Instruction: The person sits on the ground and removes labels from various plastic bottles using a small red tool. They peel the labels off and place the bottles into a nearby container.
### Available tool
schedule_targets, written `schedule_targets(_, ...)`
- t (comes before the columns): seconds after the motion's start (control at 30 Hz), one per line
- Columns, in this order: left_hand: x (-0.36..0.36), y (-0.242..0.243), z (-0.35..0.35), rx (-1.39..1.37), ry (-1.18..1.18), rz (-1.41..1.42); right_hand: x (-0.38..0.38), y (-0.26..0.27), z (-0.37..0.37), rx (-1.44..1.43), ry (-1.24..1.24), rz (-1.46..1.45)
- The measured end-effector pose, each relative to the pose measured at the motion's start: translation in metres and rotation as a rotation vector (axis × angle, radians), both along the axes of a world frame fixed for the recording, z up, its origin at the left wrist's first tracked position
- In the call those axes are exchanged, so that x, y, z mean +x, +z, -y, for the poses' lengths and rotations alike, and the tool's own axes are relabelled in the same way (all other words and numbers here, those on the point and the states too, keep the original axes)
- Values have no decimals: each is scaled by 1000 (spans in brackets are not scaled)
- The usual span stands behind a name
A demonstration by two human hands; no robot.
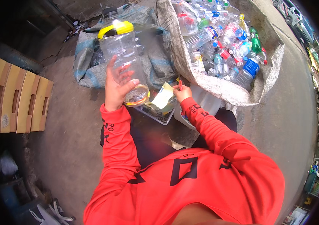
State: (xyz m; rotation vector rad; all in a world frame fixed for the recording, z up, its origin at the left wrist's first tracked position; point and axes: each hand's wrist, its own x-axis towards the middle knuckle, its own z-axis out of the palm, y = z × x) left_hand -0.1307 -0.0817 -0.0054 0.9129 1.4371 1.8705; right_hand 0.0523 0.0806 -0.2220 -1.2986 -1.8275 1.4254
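Observation:
My left hand [115,87] grips a large clear plastic bottle [120,52] by its lower part. The bottle has a yellow carrying handle [124,27] and a dark cap, and leans slightly with its base towards me. To its right, my right hand [184,93] is closed around a small red-handled tool [180,85], whose working end is hard to make out. A pale yellow sheet [163,96], seemingly a peeled label, touches the fingertips of that hand. Below it sits a shallow plastic crate [165,121] with label scraps and film inside.
A large white woven sack [184,60] full of plastic bottles [224,42] stands front right. Behind the held bottle lies a grey-blue sack [159,66]. A whitish plastic tub [204,98] is under my right forearm. Yellow slotted panels [21,98] stand left; a vehicle [294,19] is far right.

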Motion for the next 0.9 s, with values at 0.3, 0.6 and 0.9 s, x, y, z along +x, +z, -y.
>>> schedule_targets(0.3,9,-11,-14,-269,204,-539,0,-18,-11,208,-47,325)
schedule_targets(0.6,39,1,-23,-441,311,-1071,14,221,2,739,64,-375)
schedule_targets(0.9,51,1,-27,-400,269,-1082,19,244,-12,802,93,-298)
